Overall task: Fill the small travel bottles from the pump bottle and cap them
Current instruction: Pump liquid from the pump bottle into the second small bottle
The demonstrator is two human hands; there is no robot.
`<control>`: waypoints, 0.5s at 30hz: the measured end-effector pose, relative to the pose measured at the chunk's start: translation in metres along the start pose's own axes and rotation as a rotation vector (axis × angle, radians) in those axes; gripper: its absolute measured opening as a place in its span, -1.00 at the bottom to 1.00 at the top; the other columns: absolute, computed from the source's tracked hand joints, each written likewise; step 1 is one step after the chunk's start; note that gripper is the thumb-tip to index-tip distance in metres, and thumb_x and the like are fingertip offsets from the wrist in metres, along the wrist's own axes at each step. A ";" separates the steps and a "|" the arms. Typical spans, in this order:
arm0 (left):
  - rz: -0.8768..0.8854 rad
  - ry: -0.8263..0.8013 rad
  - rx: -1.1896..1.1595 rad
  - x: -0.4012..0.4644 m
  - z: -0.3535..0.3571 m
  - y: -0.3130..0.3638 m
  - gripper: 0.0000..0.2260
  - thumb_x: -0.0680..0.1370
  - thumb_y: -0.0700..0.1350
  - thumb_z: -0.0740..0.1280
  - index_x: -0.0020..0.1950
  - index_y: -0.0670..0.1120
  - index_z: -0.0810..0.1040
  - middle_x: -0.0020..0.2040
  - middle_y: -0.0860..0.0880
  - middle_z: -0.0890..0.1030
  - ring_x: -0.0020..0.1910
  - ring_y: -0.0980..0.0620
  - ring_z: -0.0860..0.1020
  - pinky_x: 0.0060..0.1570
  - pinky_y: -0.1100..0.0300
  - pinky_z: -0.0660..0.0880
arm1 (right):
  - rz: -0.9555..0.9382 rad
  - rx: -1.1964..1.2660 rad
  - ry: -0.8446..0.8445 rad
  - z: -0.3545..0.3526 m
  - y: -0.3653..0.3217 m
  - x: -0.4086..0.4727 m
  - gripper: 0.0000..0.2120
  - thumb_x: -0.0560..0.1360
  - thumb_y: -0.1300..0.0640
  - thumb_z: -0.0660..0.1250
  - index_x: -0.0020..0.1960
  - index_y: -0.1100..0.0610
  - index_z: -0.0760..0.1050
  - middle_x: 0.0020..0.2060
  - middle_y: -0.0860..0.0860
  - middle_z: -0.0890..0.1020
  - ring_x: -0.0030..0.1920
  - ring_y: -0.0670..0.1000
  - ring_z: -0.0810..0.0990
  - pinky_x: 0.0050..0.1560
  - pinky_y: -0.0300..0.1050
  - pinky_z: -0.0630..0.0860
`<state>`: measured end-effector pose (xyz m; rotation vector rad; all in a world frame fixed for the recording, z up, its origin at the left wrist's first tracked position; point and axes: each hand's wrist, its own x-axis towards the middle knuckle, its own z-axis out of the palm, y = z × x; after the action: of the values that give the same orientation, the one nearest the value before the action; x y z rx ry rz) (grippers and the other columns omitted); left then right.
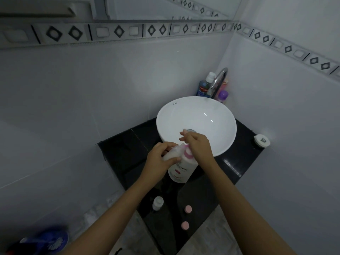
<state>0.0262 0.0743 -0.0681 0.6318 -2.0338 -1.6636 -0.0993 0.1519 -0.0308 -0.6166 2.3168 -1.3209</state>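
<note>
Glossy white ceramic basin (pixel 217 115) on polished black stone counter (pixel 237 168). Shiny chrome tap (pixel 219 78). Smooth white plastic pump bottle (pixel 181 171), translucent plastic travel bottle (pixel 170 153).

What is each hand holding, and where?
Left hand grips a small travel bottle around its body; right hand presses on the pump bottle head.

The pump bottle (pixel 180 169) has its pump head hidden under the right hand (pixel 197 144), and part of its label lettering is covered by the left hand (pixel 160 159). The small travel bottle (pixel 172 153) in that hand shows only between the fingers; its mouth and fill level cannot be told. The counter (pixel 128 144) is cut off at the near edge by both forearms. A blurred blue object (pixel 47 240) lies at the bottom left. The faucet (pixel 219 80) hides part of a pink bottle (pixel 224 84) behind it.
</note>
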 end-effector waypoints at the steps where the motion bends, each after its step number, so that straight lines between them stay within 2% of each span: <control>1: 0.001 -0.001 0.002 0.001 0.001 0.000 -0.69 0.41 -0.13 0.48 0.14 -0.03 0.57 0.06 -0.01 0.55 0.00 0.13 0.55 -0.09 0.46 0.47 | -0.009 0.008 0.013 0.000 0.000 0.000 -0.66 0.54 -0.09 0.22 0.05 0.11 0.64 -0.11 -0.02 0.71 -0.02 -0.02 0.63 0.19 0.04 0.50; 5: 0.008 -0.009 0.009 0.001 0.002 0.000 -0.70 0.42 -0.13 0.47 0.13 -0.02 0.56 0.07 -0.01 0.54 0.00 0.14 0.55 -0.10 0.50 0.45 | -0.031 0.097 0.066 0.000 0.001 -0.003 -0.70 0.55 0.00 0.26 0.09 0.20 0.60 -0.09 0.07 0.70 -0.04 0.01 0.63 0.03 -0.16 0.50; 7: 0.012 -0.013 0.017 -0.001 0.001 0.001 -0.71 0.42 -0.13 0.47 0.13 -0.02 0.56 0.06 -0.02 0.54 -0.01 0.12 0.55 -0.11 0.48 0.46 | -0.034 0.115 0.078 0.000 0.001 -0.004 -0.71 0.54 0.02 0.28 0.06 0.22 0.61 -0.10 0.09 0.70 -0.06 0.01 0.64 0.00 -0.19 0.51; 15: -0.001 0.003 0.031 -0.005 -0.003 0.002 -0.74 0.44 -0.12 0.45 0.11 0.02 0.53 0.07 0.01 0.53 -0.02 0.17 0.53 -0.11 0.37 0.46 | -0.016 0.126 0.063 0.000 0.002 -0.002 -0.74 0.52 0.04 0.30 -0.02 0.21 0.64 -0.17 0.07 0.70 -0.10 0.04 0.66 0.10 0.00 0.56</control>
<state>0.0323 0.0755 -0.0654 0.6456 -2.0613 -1.6334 -0.0981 0.1538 -0.0327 -0.5621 2.2604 -1.5007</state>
